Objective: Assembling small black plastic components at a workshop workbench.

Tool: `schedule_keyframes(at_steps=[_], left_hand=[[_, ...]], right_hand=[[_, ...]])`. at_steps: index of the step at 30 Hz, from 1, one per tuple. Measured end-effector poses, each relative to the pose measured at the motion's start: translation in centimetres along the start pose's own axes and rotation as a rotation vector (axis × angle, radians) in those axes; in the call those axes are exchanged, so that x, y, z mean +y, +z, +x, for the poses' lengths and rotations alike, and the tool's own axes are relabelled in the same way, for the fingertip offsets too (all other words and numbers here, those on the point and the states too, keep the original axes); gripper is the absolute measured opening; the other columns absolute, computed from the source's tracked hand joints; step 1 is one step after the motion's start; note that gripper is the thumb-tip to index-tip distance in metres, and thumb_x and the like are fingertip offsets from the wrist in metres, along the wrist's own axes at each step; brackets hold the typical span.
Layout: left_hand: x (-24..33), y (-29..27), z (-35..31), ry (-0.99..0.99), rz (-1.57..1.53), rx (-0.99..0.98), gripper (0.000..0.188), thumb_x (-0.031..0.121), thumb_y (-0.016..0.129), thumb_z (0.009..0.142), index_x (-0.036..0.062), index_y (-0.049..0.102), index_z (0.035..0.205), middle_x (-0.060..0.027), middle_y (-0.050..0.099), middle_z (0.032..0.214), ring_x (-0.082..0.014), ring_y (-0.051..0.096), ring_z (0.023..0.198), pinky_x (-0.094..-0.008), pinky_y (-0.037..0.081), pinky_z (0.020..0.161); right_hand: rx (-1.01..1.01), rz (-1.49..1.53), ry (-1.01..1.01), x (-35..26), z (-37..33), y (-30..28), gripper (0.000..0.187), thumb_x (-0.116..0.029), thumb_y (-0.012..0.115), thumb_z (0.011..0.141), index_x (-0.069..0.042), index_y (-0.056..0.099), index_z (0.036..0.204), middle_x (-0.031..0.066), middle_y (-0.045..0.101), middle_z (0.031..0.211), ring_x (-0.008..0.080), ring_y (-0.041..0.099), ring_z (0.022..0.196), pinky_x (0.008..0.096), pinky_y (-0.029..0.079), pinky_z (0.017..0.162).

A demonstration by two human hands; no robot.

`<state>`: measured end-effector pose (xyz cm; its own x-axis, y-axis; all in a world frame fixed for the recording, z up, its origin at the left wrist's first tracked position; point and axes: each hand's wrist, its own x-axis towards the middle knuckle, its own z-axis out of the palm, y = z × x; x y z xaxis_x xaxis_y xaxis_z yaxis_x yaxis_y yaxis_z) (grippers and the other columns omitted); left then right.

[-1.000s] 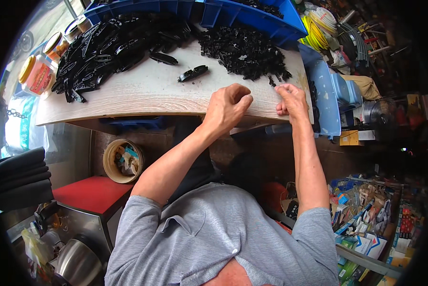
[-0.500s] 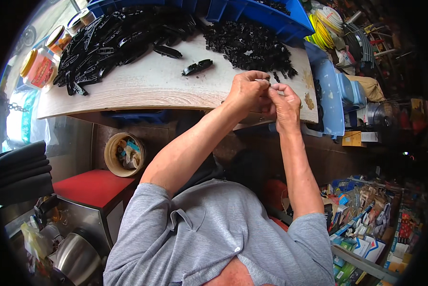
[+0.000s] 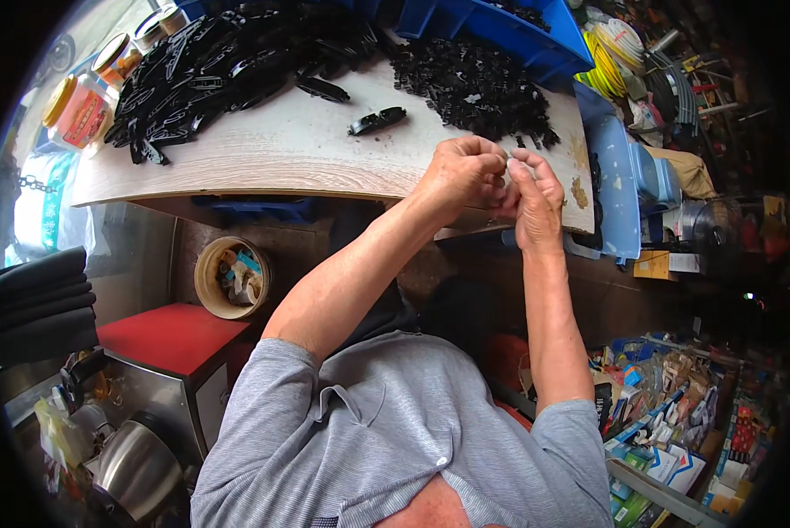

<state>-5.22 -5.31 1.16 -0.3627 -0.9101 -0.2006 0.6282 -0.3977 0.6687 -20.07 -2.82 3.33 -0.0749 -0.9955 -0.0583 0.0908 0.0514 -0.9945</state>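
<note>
My left hand [image 3: 463, 176] and my right hand [image 3: 537, 201] meet over the front edge of the table, towards its right end. The left fingers are pinched together, and the right thumb and fingers curl in against them. Whatever lies between the fingertips is too small or hidden to make out. Just beyond my hands spreads a heap of small black plastic pieces [image 3: 474, 92]. Left of the hands a single black elongated part [image 3: 377, 121] rests by itself on the pale wooden table [image 3: 263, 163]. A large pile of long black plastic parts [image 3: 210, 75] covers the table's far left.
Blue bins [image 3: 492, 35] stand along the table's back, and a light blue crate [image 3: 613, 176] is at its right. Lidded jars [image 3: 76, 113] line the left edge. Below are a waste bucket [image 3: 208, 277] and a red-topped cabinet [image 3: 170, 339]. Crowded shelves [image 3: 668, 422] fill the lower right.
My fingertips have shifted slightly, and the right fingers have loosened a little from the left. The small dark bit seen at the fingertips earlier no longer shows. The whole view has moved slightly.
</note>
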Motion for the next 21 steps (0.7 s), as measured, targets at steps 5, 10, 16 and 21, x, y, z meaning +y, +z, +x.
schedule_keyframes(at_steps=[5,10,16,21], left_hand=[[0.3,-0.6,-1.1,0.116,0.196,0.031,0.014,0.009,0.065,0.089,-0.002,0.063,0.097,-0.0057,0.063,0.08,-0.0149,0.063,0.069,-0.0264,0.056,0.066],[4.1,-4.4,-4.3,1.006,1.363,0.599,0.034,0.016,0.074,0.082,0.003,0.064,0.112,-0.0142,0.065,0.107,-0.0285,0.06,0.095,-0.0387,0.05,0.079],[5.6,-9.3,-4.2,0.805,1.867,0.648,0.029,0.013,0.073,0.08,0.0084,0.066,0.108,-0.0118,0.066,0.104,-0.034,0.061,0.095,-0.0431,0.049,0.083],[3.8,-7.0,-5.0,0.884,1.319,0.395,0.022,0.009,0.069,0.085,0.0039,0.066,0.106,-0.0094,0.069,0.084,-0.0279,0.065,0.069,-0.0337,0.051,0.06]], right_hand=[[-0.107,-0.065,0.026,0.7,0.7,-0.9,0.019,-0.02,0.074,0.088,-0.004,0.066,0.095,-0.0022,0.053,0.056,0.0061,0.047,0.044,0.0239,0.049,0.045],[-0.179,0.059,0.07,0.5,0.2,0.4,0.016,-0.019,0.069,0.092,-0.007,0.062,0.097,0.0028,0.052,0.054,0.017,0.06,0.05,0.0316,0.054,0.046],[-0.146,0.149,0.063,0.9,0.5,1.6,0.015,-0.019,0.068,0.092,-0.008,0.061,0.099,0.0039,0.054,0.055,0.0193,0.064,0.054,0.0381,0.059,0.05],[-0.198,0.262,0.02,1.4,0.4,2.5,0.013,-0.018,0.068,0.092,-0.009,0.062,0.099,0.0047,0.055,0.056,0.0206,0.064,0.055,0.0411,0.06,0.055]])
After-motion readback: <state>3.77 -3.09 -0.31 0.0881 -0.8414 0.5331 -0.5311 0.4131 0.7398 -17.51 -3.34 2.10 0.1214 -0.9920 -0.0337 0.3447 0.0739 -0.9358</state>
